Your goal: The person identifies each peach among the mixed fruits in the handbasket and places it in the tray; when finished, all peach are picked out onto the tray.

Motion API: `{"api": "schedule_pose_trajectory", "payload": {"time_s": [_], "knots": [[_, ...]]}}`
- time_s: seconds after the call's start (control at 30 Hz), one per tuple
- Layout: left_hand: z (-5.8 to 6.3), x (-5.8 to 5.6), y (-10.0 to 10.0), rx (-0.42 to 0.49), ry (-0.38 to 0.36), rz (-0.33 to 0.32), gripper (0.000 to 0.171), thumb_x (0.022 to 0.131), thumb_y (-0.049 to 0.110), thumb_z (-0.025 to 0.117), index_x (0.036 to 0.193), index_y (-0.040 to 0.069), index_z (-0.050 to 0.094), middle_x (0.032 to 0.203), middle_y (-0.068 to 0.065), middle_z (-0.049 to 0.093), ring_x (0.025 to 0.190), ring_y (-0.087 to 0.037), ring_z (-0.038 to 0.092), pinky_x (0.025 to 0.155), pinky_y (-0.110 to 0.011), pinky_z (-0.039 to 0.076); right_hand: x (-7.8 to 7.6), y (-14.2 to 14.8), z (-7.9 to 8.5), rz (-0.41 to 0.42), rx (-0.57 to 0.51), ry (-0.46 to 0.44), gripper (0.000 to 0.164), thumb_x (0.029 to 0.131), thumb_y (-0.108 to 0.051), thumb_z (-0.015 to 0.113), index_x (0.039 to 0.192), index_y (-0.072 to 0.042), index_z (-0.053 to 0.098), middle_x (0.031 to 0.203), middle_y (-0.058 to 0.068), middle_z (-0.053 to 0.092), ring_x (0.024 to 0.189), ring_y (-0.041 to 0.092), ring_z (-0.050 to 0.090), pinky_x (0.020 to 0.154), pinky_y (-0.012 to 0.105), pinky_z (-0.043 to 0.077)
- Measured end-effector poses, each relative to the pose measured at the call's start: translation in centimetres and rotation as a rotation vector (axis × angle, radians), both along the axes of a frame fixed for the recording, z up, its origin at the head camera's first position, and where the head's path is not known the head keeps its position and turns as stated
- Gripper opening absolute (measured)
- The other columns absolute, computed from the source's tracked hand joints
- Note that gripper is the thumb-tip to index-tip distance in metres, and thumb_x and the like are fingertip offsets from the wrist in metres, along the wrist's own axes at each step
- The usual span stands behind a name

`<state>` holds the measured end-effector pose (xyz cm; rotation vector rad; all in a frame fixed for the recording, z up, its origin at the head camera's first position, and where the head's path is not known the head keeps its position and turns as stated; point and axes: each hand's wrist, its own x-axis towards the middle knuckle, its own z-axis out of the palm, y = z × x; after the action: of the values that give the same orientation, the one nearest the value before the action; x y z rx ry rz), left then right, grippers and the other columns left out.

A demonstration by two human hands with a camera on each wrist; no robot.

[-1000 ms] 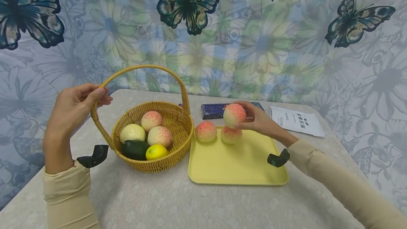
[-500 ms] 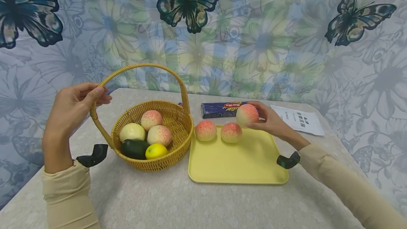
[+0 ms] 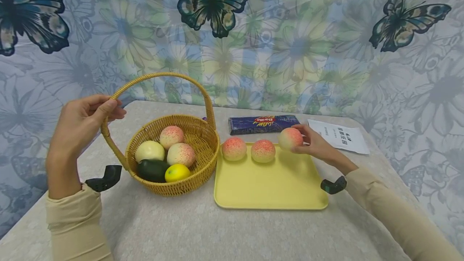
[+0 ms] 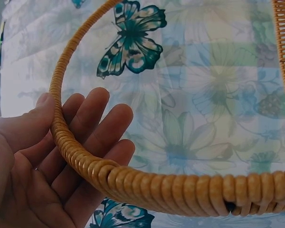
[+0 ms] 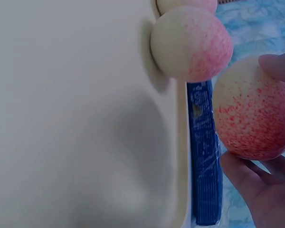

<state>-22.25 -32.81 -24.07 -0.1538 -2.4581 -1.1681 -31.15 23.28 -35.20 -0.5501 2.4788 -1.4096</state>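
Note:
My left hand (image 3: 85, 122) holds the left side of the wicker basket's handle (image 3: 163, 75). In the left wrist view the thumb lies against the wrapped handle (image 4: 147, 190), with the loosely bent fingers (image 4: 102, 128) behind it. My right hand (image 3: 317, 144) grips a pink-and-cream peach (image 3: 291, 138) over the tray's back right part. The right wrist view shows this peach (image 5: 256, 111) between thumb and fingers. On the yellow tray (image 3: 270, 188) sit two more peaches, a left one (image 3: 234, 148) and a middle one (image 3: 263, 151), in a row along the back edge.
Inside the basket (image 3: 174, 188) lie two peaches (image 3: 181, 154), a pale round fruit (image 3: 150, 151), a dark green avocado-like fruit (image 3: 152, 170) and a lemon (image 3: 177, 172). Behind the tray are a blue Barilla box (image 3: 262, 124) and a white printed packet (image 3: 340, 136).
My right hand has carried its peach to the right and lower, uncovering the middle peach and the Barilla box. My left hand and the basket have stayed in place.

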Motion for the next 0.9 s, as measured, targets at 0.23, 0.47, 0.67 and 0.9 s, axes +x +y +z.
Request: {"api": "schedule_pose_trajectory", "payload": {"time_s": [0.23,0.47,0.67,0.9], "knots": [[-0.1,0.0,0.0,-0.003,-0.011,0.008,0.034,0.099,0.03,0.053,0.113,0.001,0.064,0.079,0.021,0.067,0.078,0.006,0.063,0.068,-0.008,0.046,-0.2,1.1,-1.2,-0.001,0.016,-0.049,0.073,0.082,-0.017,0.075,0.14,-0.006,0.032,0.135,0.017,0.047,0.128,0.037,0.045,0.103,0.051,0.038],[0.0,0.1,0.0,-0.003,-0.011,0.007,0.035,0.098,0.03,0.054,0.112,0.0,0.064,0.079,0.019,0.068,0.078,0.006,0.064,0.067,-0.009,0.047,-0.2,1.7,-2.2,0.02,0.036,-0.084,0.074,0.083,-0.019,0.074,0.141,-0.006,0.03,0.137,0.018,0.044,0.13,0.039,0.041,0.104,0.053,0.036],[0.1,0.1,0.1,0.002,-0.009,-0.003,0.037,0.098,0.032,0.054,0.113,-0.001,0.064,0.081,0.013,0.07,0.078,0.003,0.065,0.067,-0.01,0.047,0.0,2.0,-2.7,0.034,0.045,-0.101,0.073,0.084,-0.019,0.072,0.142,-0.006,0.029,0.138,0.02,0.043,0.132,0.04,0.038,0.105,0.054,0.033],[0.1,0.0,0.0,0.002,-0.009,0.004,0.037,0.098,0.032,0.054,0.113,0.0,0.064,0.081,0.014,0.07,0.078,0.003,0.064,0.067,-0.009,0.047,0.4,2.0,-2.9,0.042,0.068,-0.121,0.075,0.084,-0.022,0.073,0.142,-0.005,0.028,0.139,0.021,0.043,0.134,0.041,0.035,0.107,0.056,0.029]]}}
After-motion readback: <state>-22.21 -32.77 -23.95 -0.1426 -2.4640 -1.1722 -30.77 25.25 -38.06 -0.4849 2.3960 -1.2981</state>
